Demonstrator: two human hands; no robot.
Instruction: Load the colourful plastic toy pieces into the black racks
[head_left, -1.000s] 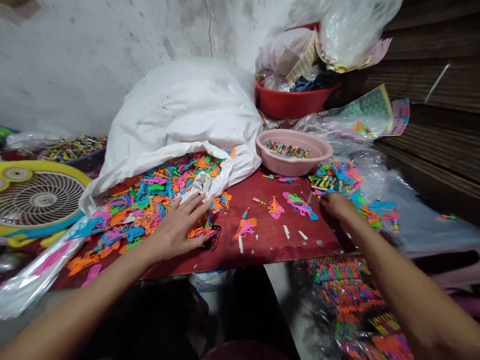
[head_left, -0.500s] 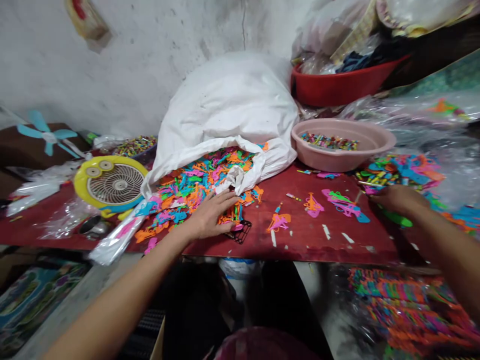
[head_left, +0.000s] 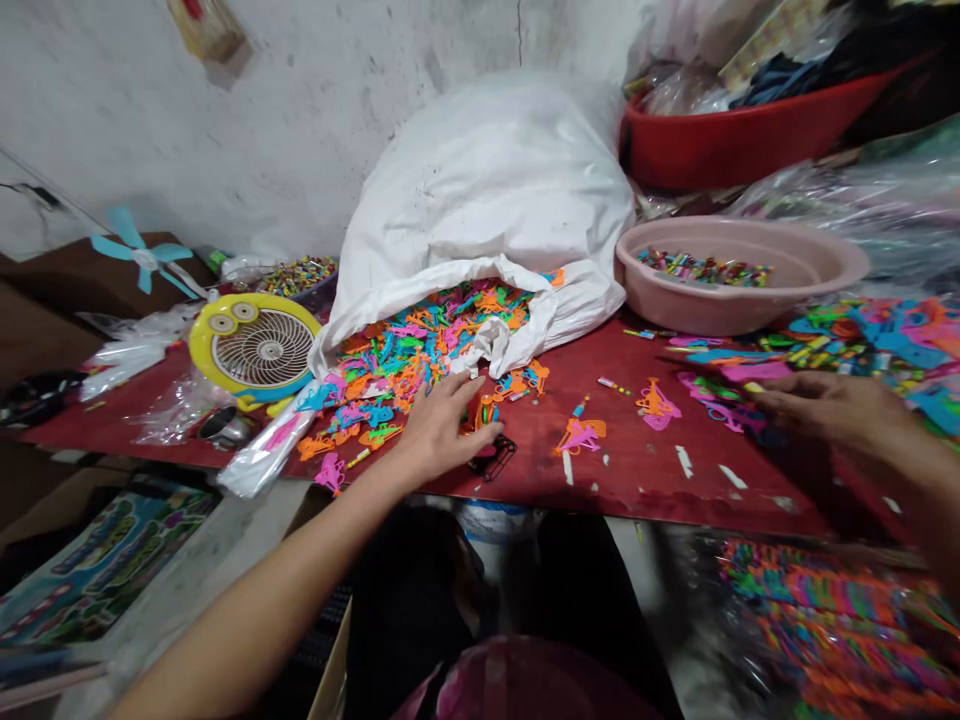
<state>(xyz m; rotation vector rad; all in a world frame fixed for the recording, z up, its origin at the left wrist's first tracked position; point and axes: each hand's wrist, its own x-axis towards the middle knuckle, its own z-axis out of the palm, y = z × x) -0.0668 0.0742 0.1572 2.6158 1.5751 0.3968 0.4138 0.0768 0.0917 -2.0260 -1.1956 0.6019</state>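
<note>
Your left hand (head_left: 450,425): palm down, fingers spread, pointing forward and to the right | your left forearm (head_left: 277,570): bare, reaching in from lower left | your right hand (head_left: 829,410): palm down, fingers loosely extended toward your left, slightly blurred | your right forearm (head_left: 926,485): bare, entering from right edge | your hands: well apart

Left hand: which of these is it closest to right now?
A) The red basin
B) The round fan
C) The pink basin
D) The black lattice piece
D. The black lattice piece lies right beside the left hand, much nearer than the fan, or either basin.
</note>
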